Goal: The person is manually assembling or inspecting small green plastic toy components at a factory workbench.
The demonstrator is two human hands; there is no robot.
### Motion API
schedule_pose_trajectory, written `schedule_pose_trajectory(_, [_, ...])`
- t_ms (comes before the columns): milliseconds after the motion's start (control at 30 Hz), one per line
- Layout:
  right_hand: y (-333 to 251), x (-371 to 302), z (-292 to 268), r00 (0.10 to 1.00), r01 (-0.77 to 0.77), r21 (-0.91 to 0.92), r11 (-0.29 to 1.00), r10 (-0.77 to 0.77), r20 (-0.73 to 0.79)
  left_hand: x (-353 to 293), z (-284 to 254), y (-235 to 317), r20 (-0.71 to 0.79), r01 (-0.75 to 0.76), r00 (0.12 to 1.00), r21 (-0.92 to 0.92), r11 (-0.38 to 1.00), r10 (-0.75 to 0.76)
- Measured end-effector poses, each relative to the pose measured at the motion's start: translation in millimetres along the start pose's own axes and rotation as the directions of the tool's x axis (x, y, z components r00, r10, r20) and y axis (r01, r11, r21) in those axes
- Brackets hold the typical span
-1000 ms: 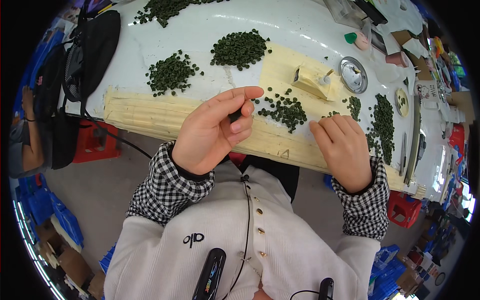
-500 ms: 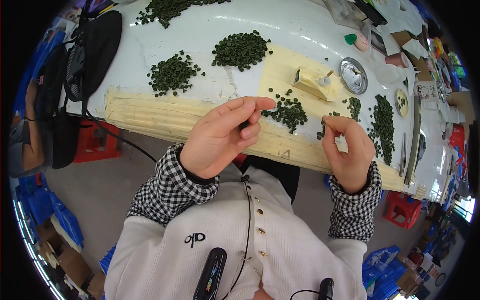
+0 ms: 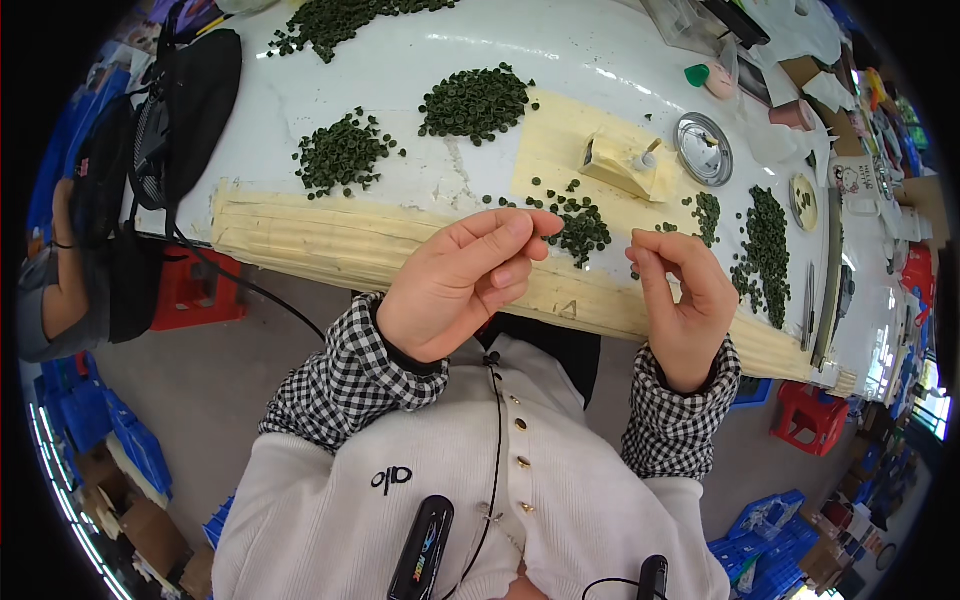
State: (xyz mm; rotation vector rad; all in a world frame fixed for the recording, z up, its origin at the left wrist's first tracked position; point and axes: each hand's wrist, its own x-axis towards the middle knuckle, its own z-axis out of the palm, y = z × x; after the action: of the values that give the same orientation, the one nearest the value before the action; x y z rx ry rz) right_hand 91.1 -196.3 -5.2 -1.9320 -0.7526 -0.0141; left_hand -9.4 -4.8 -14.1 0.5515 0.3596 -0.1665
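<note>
My left hand (image 3: 462, 280) is raised over the table's near edge, its thumb and index finger pressed together and the other fingers curled. Whatever lies in that pinch is too small or hidden to make out. To its right, my right hand (image 3: 690, 290) also pinches thumb against fingertips, the tips pointing toward the left hand; I cannot make out what they hold. Just beyond and between the hands lies a small heap of dark green, cap-like pieces (image 3: 582, 232). Behind it stands a block wrapped in cream tape (image 3: 628, 165) with a short peg on top.
Bigger heaps of green pieces lie at the left (image 3: 343, 152), the centre back (image 3: 477, 103) and the right (image 3: 765, 245). A round metal lid (image 3: 703, 149) and tweezers (image 3: 808, 305) lie to the right. A black bag (image 3: 200, 115) sits at the left, near another person's arm (image 3: 65, 270).
My right hand has moved left, toward the left hand. The left hand has shifted slightly right, and the gap between the fingertips is smaller. Both hands remain pinched.
</note>
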Motion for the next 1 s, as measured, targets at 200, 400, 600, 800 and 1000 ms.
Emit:
schedule_pose_trajectory(200, [-20,-6,13,0.991,-0.136,0.251,0.958,0.132,0.034,1,3,-1,-0.005,0.005,1.000,0.011,1.000,-0.005])
schedule_pose_trajectory(400, [-25,-6,22,0.974,-0.221,0.449,0.866,0.172,0.148,-1,-1,-3,0.034,-0.003,0.999,-0.007,1.000,0.003])
schedule_pose_trajectory(600, [-20,-3,29,0.994,-0.100,0.463,0.881,0.069,0.083,-1,0,-3,0.065,-0.014,0.998,0.014,1.000,0.013])
schedule_pose_trajectory(800, [-21,-3,32,0.993,-0.110,0.499,0.860,0.071,0.098,0,-3,-5,0.088,-0.004,0.996,0.028,1.000,0.001])
schedule_pose_trajectory(1000, [-21,-2,35,0.997,-0.054,0.436,0.898,0.026,0.070,-2,-3,-6,0.086,-0.025,0.996,-0.011,1.000,0.026])
